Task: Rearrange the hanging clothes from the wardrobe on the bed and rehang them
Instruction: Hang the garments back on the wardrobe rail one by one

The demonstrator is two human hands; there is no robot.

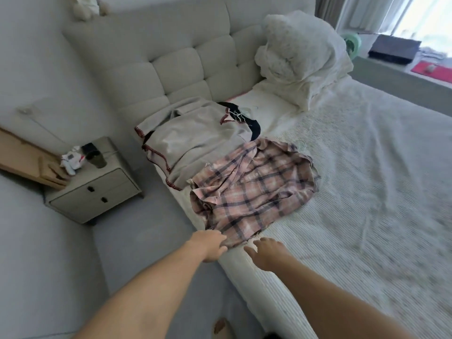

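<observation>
my left hand (212, 245) pinches the near hem of the plaid shirt (252, 189) lying on the bed (367, 192), while my right hand (265, 253) hovers open just beside it.

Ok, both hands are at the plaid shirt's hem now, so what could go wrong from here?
The plaid shirt lies at the bed edge; a pull by the left hand may drag it onto the floor. Its upper end touches the grey garment, which also overhangs the edge and might slide along. The right hand looks open, so a lift could be lopsided.
</observation>
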